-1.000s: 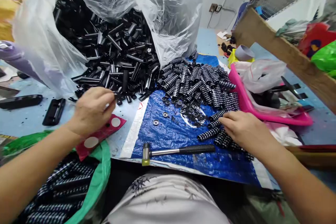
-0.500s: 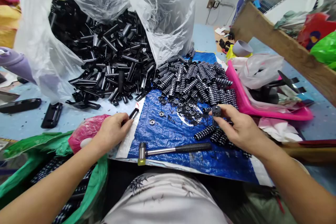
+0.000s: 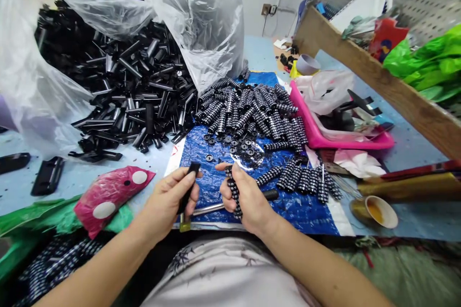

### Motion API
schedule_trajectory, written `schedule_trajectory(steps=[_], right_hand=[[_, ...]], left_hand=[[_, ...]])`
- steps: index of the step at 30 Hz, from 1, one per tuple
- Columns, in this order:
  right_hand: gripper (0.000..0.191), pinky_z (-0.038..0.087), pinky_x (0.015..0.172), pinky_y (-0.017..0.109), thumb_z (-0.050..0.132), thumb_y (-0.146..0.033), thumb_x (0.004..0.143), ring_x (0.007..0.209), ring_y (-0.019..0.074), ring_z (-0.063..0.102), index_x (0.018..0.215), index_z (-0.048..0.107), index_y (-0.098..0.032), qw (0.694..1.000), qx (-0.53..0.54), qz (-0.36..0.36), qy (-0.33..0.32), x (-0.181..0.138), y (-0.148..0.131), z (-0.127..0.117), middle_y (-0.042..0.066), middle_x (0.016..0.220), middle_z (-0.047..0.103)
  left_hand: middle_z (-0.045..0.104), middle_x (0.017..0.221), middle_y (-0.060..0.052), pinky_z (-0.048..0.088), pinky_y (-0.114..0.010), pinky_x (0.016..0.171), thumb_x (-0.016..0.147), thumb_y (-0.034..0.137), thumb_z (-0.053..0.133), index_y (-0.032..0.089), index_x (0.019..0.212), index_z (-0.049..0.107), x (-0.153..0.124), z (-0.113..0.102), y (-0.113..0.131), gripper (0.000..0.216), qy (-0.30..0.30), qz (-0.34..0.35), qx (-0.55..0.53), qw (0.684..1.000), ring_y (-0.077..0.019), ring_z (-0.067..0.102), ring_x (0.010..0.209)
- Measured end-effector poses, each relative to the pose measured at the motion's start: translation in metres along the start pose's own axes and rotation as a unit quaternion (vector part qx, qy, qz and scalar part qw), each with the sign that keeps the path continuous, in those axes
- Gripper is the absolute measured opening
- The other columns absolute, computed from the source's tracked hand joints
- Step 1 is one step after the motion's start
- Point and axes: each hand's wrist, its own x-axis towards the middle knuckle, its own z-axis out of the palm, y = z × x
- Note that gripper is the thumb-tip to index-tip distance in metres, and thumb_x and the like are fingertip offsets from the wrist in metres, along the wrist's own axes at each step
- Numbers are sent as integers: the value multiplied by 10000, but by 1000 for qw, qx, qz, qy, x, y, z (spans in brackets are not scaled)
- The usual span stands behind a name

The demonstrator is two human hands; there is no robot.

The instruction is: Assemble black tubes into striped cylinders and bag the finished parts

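My left hand (image 3: 169, 196) is closed around a black plastic piece (image 3: 193, 169), its upper end sticking out above the thumb. Opposite it, a small gap away, my right hand (image 3: 252, 199) grips a black cylinder with white square markings (image 3: 235, 194), held nearly upright. Behind both hands lies a hammer (image 3: 209, 209) on the blue sheet (image 3: 212, 182); my fingers hide parts of it. Small black discs (image 3: 209, 158) lie beyond the hands, near a heap of similar patterned cylinders (image 3: 248, 110). Several more cylinders (image 3: 302, 180) lie to the right of my right hand.
A large clear plastic bag (image 3: 205, 24) spills black plastic pieces (image 3: 140, 91) at the left. A pink basket (image 3: 320, 141) and a cup with amber liquid (image 3: 385, 213) stand at the right. A pink packet (image 3: 115, 196) lies left, above a green bag (image 3: 21, 218).
Both hands have come together over the front of the sheet, the left moving right with the black piece, the right moving left with the patterned cylinder. The camera view has turned slightly right.
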Motion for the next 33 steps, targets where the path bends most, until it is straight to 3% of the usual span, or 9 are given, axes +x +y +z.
schedule_trajectory(steps=[6, 9, 12, 14, 17, 19, 25, 29, 33], right_hand=[[445, 543, 744, 299, 558, -643, 896, 804, 160, 634, 1013, 655, -225, 996, 3, -75, 44, 5, 7, 11, 17, 869, 671], [452, 515, 981, 386, 497, -613, 948, 1077, 217, 642, 1095, 664, -220, 994, -53, -98, 23, 6, 15, 10, 69, 1119, 692], [685, 474, 1081, 444, 669, -617, 854, 1375, 281, 488, 1413, 510, -255, 966, -184, -183, -24, -2, 17, -5, 125, 1479, 515], [1110, 419, 1134, 540, 820, -627, 690, 1516, 360, 261, 1581, 266, -264, 877, -370, -299, -64, -7, 15, -19, 165, 1663, 214], [1093, 363, 1161, 614, 851, -450, 734, 1503, 375, 292, 1601, 210, -272, 736, -525, -411, -117, -9, 12, -34, 182, 1643, 260], [990, 401, 1151, 583, 819, -363, 788, 1442, 348, 413, 1587, 245, -250, 696, -541, -455, -126, -10, 11, -34, 188, 1553, 414], [1034, 447, 1135, 505, 810, -464, 777, 1417, 332, 446, 1580, 215, -196, 691, -508, -502, -113, -10, 8, -17, 218, 1491, 454], [1061, 471, 1118, 456, 783, -510, 790, 1419, 317, 449, 1593, 157, -210, 672, -529, -508, -105, -5, 9, -13, 217, 1503, 446], [999, 482, 1109, 428, 748, -521, 820, 1414, 308, 454, 1575, 194, -173, 654, -529, -534, -90, -2, 11, -17, 232, 1486, 456]], left_hand=[[683, 791, 1, 439, -224, 550, 756, 385, 792, 187, 909, 691, 2, 25, -20, 270, 24, 126, 84, 988, -108, 557, 584], [645, 765, 9, 455, -236, 650, 710, 345, 825, 180, 852, 703, 6, 31, -27, 250, 6, 130, 80, 988, -135, 557, 701], [524, 630, 40, 371, -234, 553, 737, 401, 792, 169, 771, 660, 4, 27, -27, 269, -8, 82, 59, 995, -100, 441, 579], [488, 610, 51, 330, -235, 525, 723, 423, 803, 167, 771, 649, -1, 22, -24, 303, -25, 48, 38, 998, -88, 395, 546], [504, 636, 46, 332, -235, 540, 694, 426, 830, 161, 796, 660, -7, 15, -21, 331, -50, 31, 25, 998, -89, 403, 568], [512, 627, 46, 333, -231, 538, 694, 454, 831, 159, 798, 666, -10, 13, -21, 354, -42, 36, 33, 998, -91, 411, 569], [599, 609, 23, 393, -234, 518, 867, 613, 626, 188, 892, 710, -7, 15, -29, 434, 81, 50, 11, 995, -116, 477, 533], [730, 823, -27, 529, -266, 676, 698, 533, 826, 205, 901, 756, -5, 24, -21, 392, 73, 13, -60, 995, -192, 641, 756], [727, 762, -25, 553, -249, 662, 537, 408, 934, 204, 794, 773, -7, 24, -9, 366, 76, -53, -113, 989, -193, 663, 735]])
